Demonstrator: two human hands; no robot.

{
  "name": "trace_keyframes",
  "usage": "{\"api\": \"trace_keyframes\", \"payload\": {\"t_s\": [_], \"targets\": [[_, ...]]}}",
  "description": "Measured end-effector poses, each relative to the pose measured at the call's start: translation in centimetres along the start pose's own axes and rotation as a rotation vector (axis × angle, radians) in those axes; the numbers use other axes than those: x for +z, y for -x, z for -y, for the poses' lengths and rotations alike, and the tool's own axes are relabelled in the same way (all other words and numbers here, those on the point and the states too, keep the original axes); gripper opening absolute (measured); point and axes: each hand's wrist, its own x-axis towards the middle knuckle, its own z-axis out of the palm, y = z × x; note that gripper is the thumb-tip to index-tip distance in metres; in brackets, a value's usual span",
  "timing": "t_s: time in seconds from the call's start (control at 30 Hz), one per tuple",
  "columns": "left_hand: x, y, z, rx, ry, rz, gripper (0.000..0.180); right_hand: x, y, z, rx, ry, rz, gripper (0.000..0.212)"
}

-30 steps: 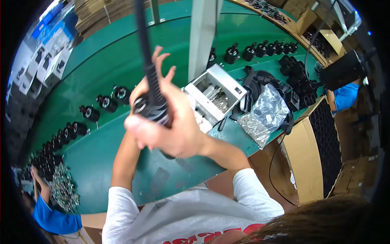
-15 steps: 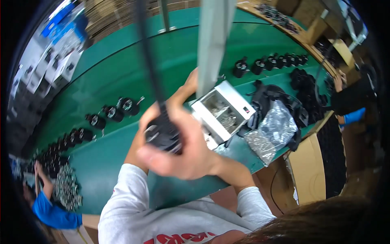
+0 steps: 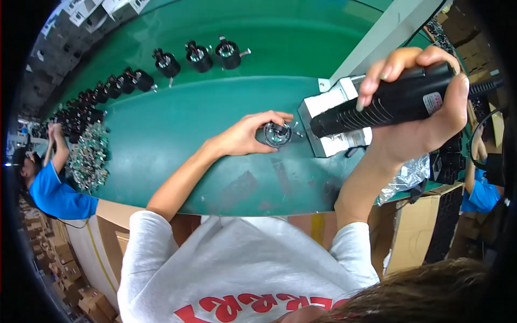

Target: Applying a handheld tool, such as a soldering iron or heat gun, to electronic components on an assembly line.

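My left hand (image 3: pixel 242 135) is closed around a small black cylindrical housing (image 3: pixel 275 135) on the green work surface. The housing's open end shows wires and parts inside. In my raised right hand (image 3: pixel 417 134) is a black electric screwdriver (image 3: pixel 398 99), its fingers wrapped round the body. The screwdriver lies nearly level, with its tip pointing left toward the housing. A cord runs from its rear end to the right. Behind the tool stands a white and grey box (image 3: pixel 344 144), partly hidden by it.
Several black housings (image 3: pixel 198 57) stand in a curved row on the green belt (image 3: pixel 280 32). A pile of small metal parts (image 3: pixel 91 156) lies far left beside a person in blue (image 3: pixel 59 188). A grey post (image 3: pixel 377 40) rises behind the box; a clear plastic bag (image 3: pixel 401 177) lies right.
The view has swung left. My left hand has come back from beside the white box and now grips a housing. My right hand has moved right with the screwdriver, now turned nearly level.
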Motion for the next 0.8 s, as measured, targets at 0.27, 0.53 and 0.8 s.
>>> {"api": "trace_keyframes", "payload": {"t_s": [0.27,0.53,0.8], "targets": [[0.1,-0.3,1.5,0.194,0.059,0.104,0.056,0.4,0.0,-3.1,0.098,-0.103,0.084,0.046],[0.0,-0.9,0.7,0.188,0.023,0.168,0.054,0.4,0.7,-4.6,0.161,-0.172,0.190,0.047],[0.0,-0.9,0.9,0.169,0.014,0.169,0.053,0.6,0.4,-5.7,0.185,-0.242,0.315,0.048]]}}
